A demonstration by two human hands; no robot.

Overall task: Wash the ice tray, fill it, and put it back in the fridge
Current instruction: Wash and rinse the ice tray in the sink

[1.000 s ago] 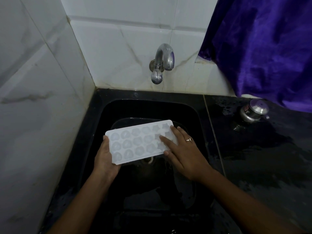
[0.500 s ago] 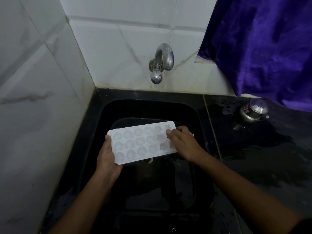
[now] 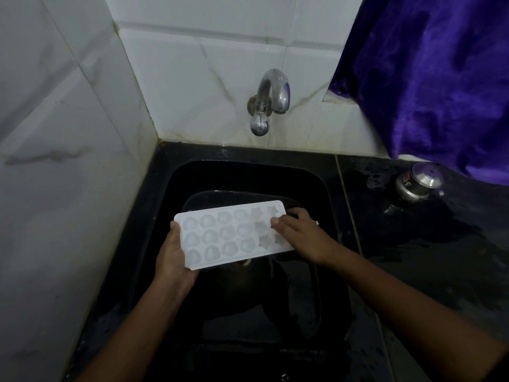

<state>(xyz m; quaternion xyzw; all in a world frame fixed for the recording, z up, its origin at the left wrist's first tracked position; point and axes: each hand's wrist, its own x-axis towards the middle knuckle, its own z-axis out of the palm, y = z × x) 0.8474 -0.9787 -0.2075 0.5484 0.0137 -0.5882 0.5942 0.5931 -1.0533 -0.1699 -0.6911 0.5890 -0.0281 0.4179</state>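
Where held, ice tray (image 3: 231,234) half-hides drain (image 3: 246,262).

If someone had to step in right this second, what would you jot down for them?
The left grip holds the ice tray by its left end; the right grip pinches its right end.
Tray is held over the black sink, below the tap.
No water visibly runs.
Whether washing is finished cannot be told.
Left: fill, return to fridge.
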